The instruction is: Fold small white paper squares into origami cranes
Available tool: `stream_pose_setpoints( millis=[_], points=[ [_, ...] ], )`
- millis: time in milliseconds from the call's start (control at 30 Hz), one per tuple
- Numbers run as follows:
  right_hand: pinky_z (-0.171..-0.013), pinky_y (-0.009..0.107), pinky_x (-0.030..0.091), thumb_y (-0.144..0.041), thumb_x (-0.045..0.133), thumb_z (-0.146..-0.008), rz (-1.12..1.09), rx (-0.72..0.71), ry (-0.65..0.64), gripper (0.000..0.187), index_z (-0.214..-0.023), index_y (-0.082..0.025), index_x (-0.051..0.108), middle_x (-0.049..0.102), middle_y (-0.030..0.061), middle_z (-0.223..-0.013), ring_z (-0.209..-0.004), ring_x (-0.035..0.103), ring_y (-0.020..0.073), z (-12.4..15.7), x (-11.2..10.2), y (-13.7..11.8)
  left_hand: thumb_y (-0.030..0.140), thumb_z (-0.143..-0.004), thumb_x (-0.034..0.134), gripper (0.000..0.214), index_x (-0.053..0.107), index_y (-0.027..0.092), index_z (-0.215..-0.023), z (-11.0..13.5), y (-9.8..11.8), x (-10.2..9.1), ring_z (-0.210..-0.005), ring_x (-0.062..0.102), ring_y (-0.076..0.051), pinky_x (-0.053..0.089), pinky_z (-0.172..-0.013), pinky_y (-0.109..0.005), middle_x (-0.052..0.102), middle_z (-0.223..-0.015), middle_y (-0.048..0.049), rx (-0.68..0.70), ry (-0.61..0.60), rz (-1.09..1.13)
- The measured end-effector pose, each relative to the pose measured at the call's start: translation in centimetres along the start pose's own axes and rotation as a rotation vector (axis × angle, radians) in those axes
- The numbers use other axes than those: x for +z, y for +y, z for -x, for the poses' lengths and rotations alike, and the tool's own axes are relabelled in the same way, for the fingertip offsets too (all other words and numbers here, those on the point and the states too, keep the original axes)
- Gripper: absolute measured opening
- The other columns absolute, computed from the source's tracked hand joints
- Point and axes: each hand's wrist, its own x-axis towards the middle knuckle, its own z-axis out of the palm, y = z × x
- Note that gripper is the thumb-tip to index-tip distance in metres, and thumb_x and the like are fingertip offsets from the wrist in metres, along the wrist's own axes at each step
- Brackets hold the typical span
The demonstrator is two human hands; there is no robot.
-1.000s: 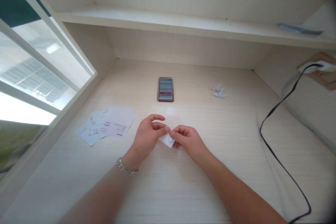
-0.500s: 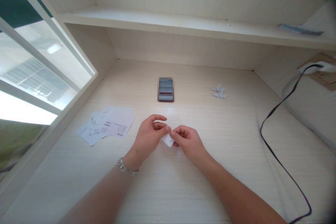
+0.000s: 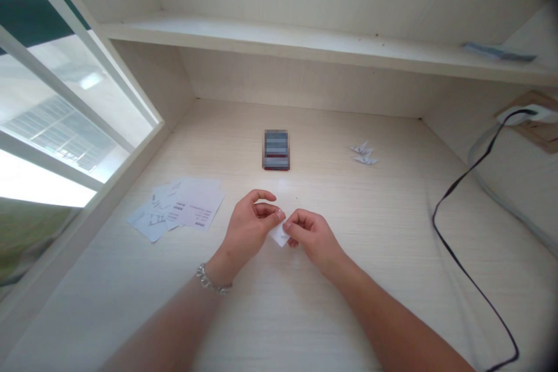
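Note:
A small white folded piece of paper (image 3: 279, 235) is held between both hands just above the pale wooden desk (image 3: 305, 302). My left hand (image 3: 249, 225), with a bracelet on its wrist, pinches the paper's upper left edge with thumb and fingertips. My right hand (image 3: 313, 237) pinches the paper's right side, its fingers curled in. The fingertips of both hands almost touch over the paper.
A loose pile of printed paper slips (image 3: 178, 207) lies to the left. A dark phone (image 3: 276, 149) lies farther back in the middle. Two small folded paper shapes (image 3: 363, 153) sit at the back right. A black cable (image 3: 462, 186) runs along the right. A shelf (image 3: 305, 40) hangs overhead.
Both hands and the paper have barely shifted; the fingers press the paper a little closer together.

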Motion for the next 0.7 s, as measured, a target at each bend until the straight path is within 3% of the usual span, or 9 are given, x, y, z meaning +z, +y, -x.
stream_pose_setpoints(
  millis=[200, 433, 700],
  points=[
    [-0.051, 0.023, 0.037, -0.032, 0.057, -0.076, 0.055, -0.028, -0.01, 0.019, -0.065, -0.017, 0.053, 0.052, -0.0026, -0.055, -0.052, 0.047, 0.0102, -0.03, -0.21, -0.12, 0.021, -0.064, 0.069, 0.032, 0.051, 0.017, -0.09, -0.21, -0.16, -0.27, -0.06, 0.06, -0.013, 0.044, -0.057, -0.022, 0.065, -0.064, 0.0003, 0.012, 0.0, 0.013],
    [-0.047, 0.022, 0.031, -0.034, 0.056, -0.078, 0.112, -0.079, 0.043, 0.022, -0.065, -0.016, 0.053, 0.048, -0.0038, -0.055, -0.05, 0.041, 0.009, 0.47, -0.19, -0.24, 0.021, -0.066, 0.069, 0.03, 0.053, 0.016, -0.091, -0.05, -0.15, -0.18, -0.063, 0.06, -0.012, 0.044, -0.06, -0.023, 0.066, -0.068, -0.0016, -0.013, -0.099, 0.008],
    [-0.053, 0.023, 0.037, -0.035, 0.056, -0.078, 0.094, -0.057, -0.004, 0.019, -0.07, -0.017, 0.056, 0.053, -0.0019, -0.06, -0.056, 0.048, 0.0111, 0.26, -0.19, -0.28, 0.018, -0.064, 0.069, 0.032, 0.049, 0.018, -0.087, -0.06, -0.05, -0.13, -0.058, 0.058, -0.012, 0.043, -0.057, -0.023, 0.063, -0.062, 0.0017, 0.008, -0.03, 0.009]
  ],
)
